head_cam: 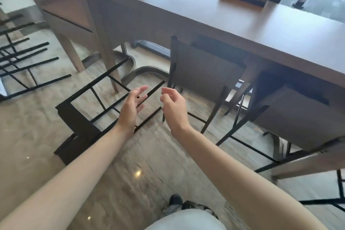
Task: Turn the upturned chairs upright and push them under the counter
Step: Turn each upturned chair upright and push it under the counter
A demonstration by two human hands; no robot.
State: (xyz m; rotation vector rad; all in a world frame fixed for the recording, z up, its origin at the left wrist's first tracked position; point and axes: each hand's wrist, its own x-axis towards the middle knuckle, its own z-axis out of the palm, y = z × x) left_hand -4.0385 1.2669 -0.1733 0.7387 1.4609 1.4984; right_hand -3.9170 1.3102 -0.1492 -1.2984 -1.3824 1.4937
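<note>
Best done by closing both palms on the black metal legs near their free ends and swinging them down and away from the counter [214, 15], so the seat rises without scraping the glossy stone-look floor [37, 127]. Tipped chair [78, 117] lying left of and below the counter's front edge, thin square-section legs pointing up toward it, dark seat block flat on the floor. Left hand [130, 106] spread wide, empty, fingers over a leg; right hand [172, 104] loosely curled, empty, just beside the leg tips; hands near each other, not touching. Upright chairs [203, 73] already tucked beneath the smooth brown wood-grain top. More tipped frames [24, 58] far left of the counter.
</note>
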